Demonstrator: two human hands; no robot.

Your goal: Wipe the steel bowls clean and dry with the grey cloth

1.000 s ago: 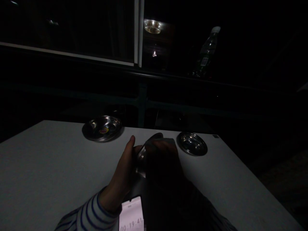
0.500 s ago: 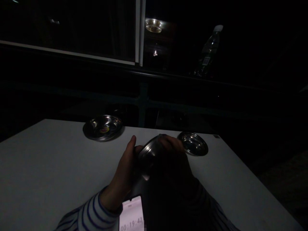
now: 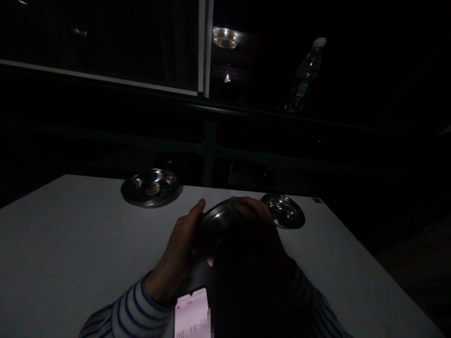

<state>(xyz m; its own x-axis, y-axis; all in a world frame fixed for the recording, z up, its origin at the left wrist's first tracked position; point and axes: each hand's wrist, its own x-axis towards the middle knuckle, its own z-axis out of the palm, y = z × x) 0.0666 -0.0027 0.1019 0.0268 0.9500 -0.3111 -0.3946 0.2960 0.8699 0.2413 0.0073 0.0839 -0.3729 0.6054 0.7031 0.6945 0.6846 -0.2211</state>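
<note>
A shiny metal dish point(image 3: 218, 220) is held tilted above the white table, its underside turned partly toward me. My left hand point(image 3: 181, 239) is closed on its left edge, with the thumb pointing up. At the upper right rim, the fingers of my right hand point(image 3: 259, 225) are bent over the dish. A small pale scrap point(image 3: 232, 201), perhaps cloth or tissue, shows by those fingertips. Deep shadow hides the lower part of the dish and most of the right palm. Below my hands lies a lit phone point(image 3: 192, 312) showing timer digits.
Toward the back left of the white table point(image 3: 88, 234) sit stacked metal dishes point(image 3: 150, 188), the top one with a yellow and red sticker. Another metal dish point(image 3: 283, 211) lies at the back right. Beyond the table, a plastic bottle point(image 3: 306, 75) stands near a window frame point(image 3: 206, 47).
The dish has turned slightly in my hands, its rim now lying flatter. My left thumb has shifted a little to the right. The dishes on the table have stayed put.
</note>
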